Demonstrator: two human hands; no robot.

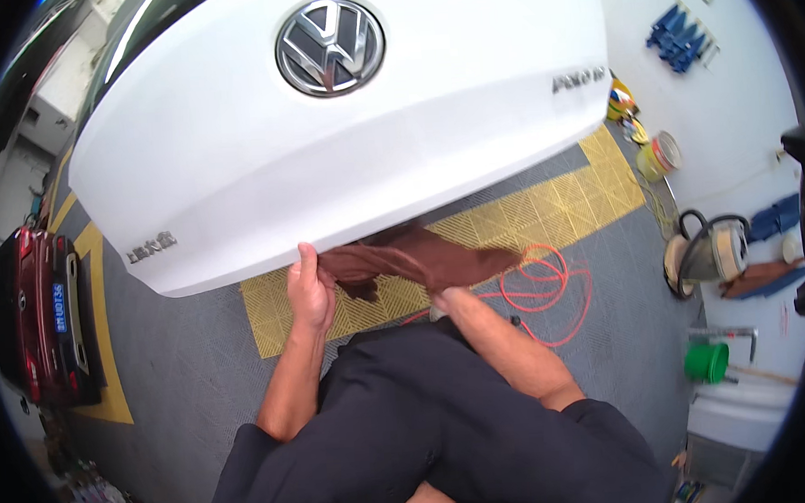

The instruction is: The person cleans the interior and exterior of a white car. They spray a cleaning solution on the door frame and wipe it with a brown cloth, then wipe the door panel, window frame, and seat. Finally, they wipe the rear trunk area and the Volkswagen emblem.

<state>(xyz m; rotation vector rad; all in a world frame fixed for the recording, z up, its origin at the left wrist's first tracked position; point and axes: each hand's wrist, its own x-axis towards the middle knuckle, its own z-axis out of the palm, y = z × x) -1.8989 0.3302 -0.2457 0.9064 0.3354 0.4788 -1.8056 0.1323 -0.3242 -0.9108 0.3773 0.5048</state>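
The raised white Volkswagen tailgate [397, 156] fills the upper view, its chrome round badge [331, 47] near the top. My left hand [311, 290] grips the tailgate's lower edge, thumb on the outer face and fingers behind it. A brown cloth [423, 254] hangs just under that edge, close to the left fingers. My right hand [446, 300] is at the cloth's near side, mostly hidden by the fabric and my wrist, so its grip cannot be made out.
An orange hose [547, 305] lies coiled on the grey and yellow floor tiles [564, 202]. At right stand a vacuum cleaner [723, 252], a yellow bucket [658, 156] and a green bucket [707, 363]. A dark red car [37, 311] is parked at left.
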